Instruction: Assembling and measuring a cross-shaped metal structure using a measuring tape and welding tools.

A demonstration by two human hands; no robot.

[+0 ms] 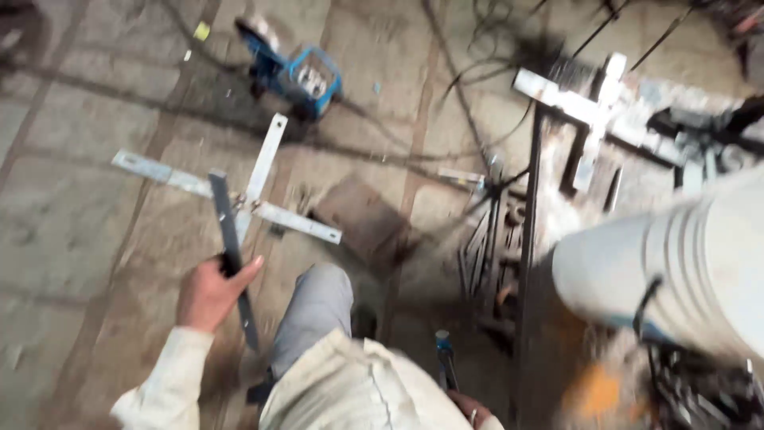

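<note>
The left hand (208, 293) is raised, fist clenched round a dark flat steel bar (233, 259) pointing to eleven o'clock; the right hand (471, 410) is barely visible, its grip unclear.

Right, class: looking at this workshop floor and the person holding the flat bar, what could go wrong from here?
1. The left hand grips a dark flat bar bare; an edge could cut it.
2. Cables and the metal cross lie on the floor; they could trip someone.
3. The white bucket stands close to the steel frame; a knock might tip it.
</note>
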